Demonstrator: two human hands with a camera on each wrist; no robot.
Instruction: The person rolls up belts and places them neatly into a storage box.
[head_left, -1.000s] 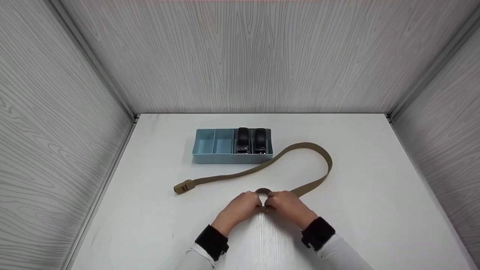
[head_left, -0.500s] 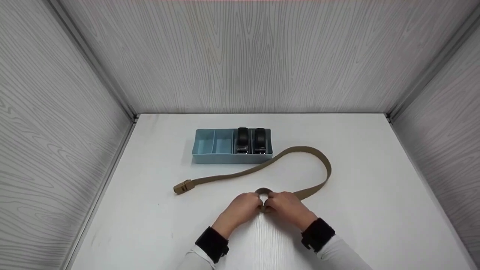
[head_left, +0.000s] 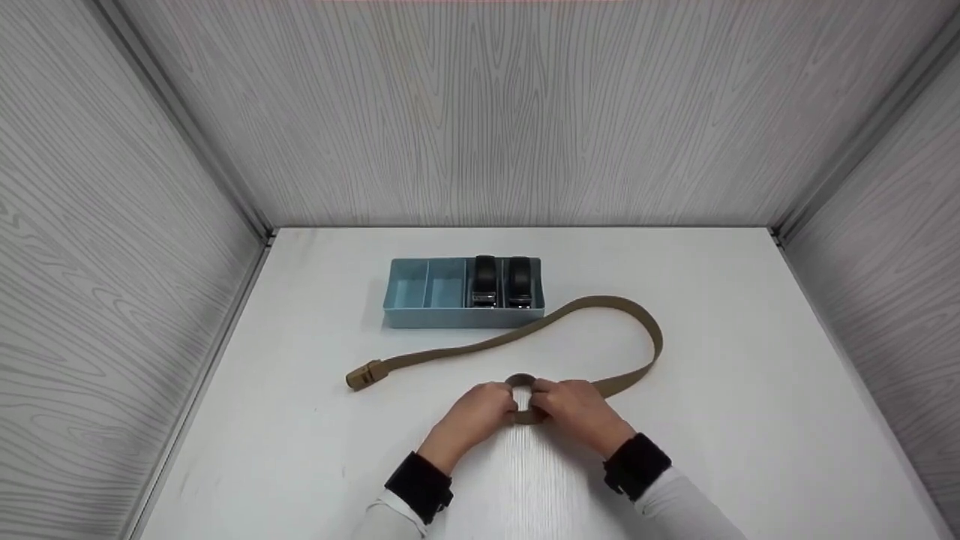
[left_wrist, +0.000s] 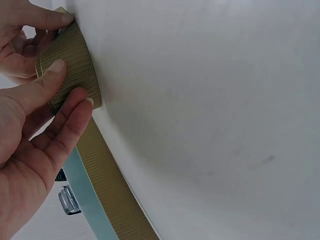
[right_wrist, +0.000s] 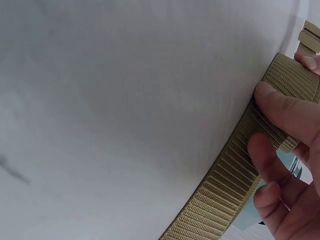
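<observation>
A tan webbing belt [head_left: 652,337] lies on edge in a wide curve on the white table, its buckle [head_left: 365,375] at the left end. The other end is curled into a small ring close to the person. On the ring's left side, the left hand [head_left: 480,412] grips the webbing, the thumb lying against its outer face in the left wrist view. The right hand [head_left: 577,412] pinches the ring's right side, where the long strap [right_wrist: 210,195] leads away. Some fingertips are hidden behind the webbing.
Behind the belt stands a blue divided tray [head_left: 463,318]. Two upright black rolled items [head_left: 485,277] with shiny metal parts fill its right compartments. The belt passes close to the tray's front right corner. Grey wood-grain walls [head_left: 480,112] surround the table.
The ring has widened a little, and the left hand has shifted slightly left. The belt's large curve has drawn slightly nearer the person; the buckle end has barely moved.
</observation>
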